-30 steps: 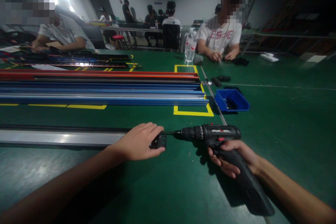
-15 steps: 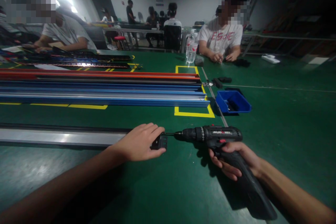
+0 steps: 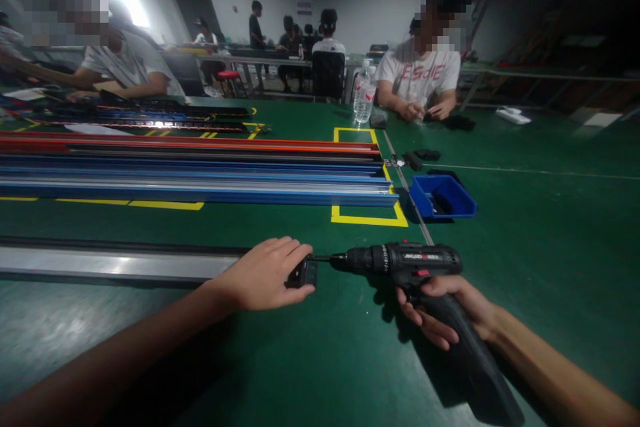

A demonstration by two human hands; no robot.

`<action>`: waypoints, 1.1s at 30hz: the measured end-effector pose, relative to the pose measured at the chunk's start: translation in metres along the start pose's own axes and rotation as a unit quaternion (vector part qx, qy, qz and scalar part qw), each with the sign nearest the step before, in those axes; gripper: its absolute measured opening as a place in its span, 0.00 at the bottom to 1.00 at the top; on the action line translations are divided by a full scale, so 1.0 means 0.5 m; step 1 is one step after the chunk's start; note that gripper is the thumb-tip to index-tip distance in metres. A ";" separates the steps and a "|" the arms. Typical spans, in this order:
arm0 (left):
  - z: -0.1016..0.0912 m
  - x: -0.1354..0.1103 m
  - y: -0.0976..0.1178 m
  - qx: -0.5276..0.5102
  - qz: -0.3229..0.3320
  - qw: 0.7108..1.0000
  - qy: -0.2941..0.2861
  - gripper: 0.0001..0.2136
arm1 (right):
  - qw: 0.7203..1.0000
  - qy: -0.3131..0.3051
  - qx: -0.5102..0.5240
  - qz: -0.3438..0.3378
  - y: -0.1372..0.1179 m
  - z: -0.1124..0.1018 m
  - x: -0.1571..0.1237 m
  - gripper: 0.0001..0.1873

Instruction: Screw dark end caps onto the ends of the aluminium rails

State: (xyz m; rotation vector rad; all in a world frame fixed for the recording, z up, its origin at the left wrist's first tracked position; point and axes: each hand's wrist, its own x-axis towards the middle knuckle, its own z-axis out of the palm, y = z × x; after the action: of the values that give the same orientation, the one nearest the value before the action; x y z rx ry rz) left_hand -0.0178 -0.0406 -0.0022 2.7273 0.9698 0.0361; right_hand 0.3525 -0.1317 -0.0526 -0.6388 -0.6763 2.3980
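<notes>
A long grey metal rail [image 3: 115, 264] lies across the green table [image 3: 540, 227], and a small black end piece [image 3: 305, 273] sits at its right end. My left hand [image 3: 263, 273] is closed over that end, thumb and fingers pressing on the black piece. My right hand [image 3: 443, 310] grips the handle of a black cordless drill [image 3: 415, 267]. The drill lies level and points left, its bit against the black end piece.
A stack of blue, grey and red rails [image 3: 200, 167] lies behind, over yellow floor-tape marks. A blue bin [image 3: 443, 197] stands at the right of them. A water bottle [image 3: 363, 92] and a seated person in a white shirt [image 3: 420, 73] are across the table; other people sit further back.
Only the camera view has shifted slightly; both hands and the drill keep their places at the rail's end.
</notes>
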 end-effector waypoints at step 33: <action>0.000 0.001 0.001 0.003 -0.002 1.000 -0.002 0.27 | 1.000 -0.014 0.016 -0.005 -0.003 0.000 0.003 0.21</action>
State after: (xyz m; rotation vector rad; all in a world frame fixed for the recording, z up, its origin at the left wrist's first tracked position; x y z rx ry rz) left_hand -0.0170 -0.0407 -0.0019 2.7305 0.9759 0.0281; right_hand 0.3518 -0.1299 -0.0522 -0.5875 -0.6500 2.4084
